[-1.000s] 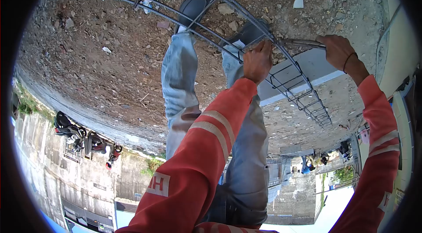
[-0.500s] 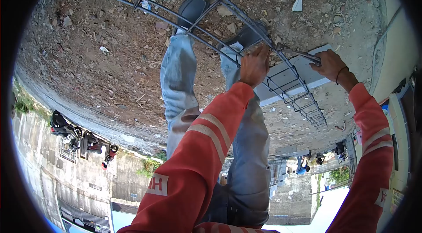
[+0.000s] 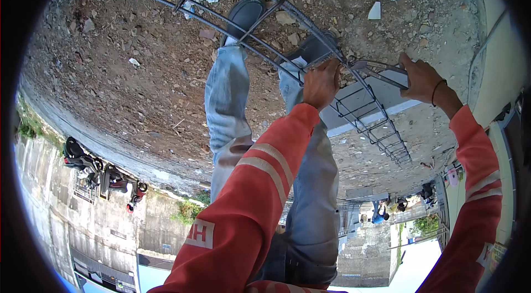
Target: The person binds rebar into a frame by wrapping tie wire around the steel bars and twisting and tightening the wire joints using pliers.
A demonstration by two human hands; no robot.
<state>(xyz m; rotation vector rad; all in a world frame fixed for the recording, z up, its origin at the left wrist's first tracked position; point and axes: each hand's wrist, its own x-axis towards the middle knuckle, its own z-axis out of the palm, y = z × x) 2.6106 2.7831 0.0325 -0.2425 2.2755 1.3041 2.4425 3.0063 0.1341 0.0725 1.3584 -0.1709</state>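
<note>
A long cage of steel bars (image 3: 310, 26) curves from the upper left to the lower right, past my shoes. My left hand (image 3: 321, 84) is closed around the cage at its middle, fingers pressed against a bar. To its right, my right hand (image 3: 423, 80) grips the handles of metal pliers (image 3: 381, 66), which are spread apart. The plier head touches or lies very near the cage's upper bar, just right of my left fingers. What the jaws hold is too small to tell.
Stony ground (image 3: 138, 72) with rubble and paper scraps surrounds my shoes (image 3: 246, 15). A flat grey slab (image 3: 354, 108) lies under the cage. Parked motorcycles (image 3: 83, 160) stand by a wall at lower left. People (image 3: 381, 213) are far off at lower right.
My right hand first moved left toward the cage with the pliers' handles together, then back right as the handles spread. My left hand shifted slightly left and stays on the cage.
</note>
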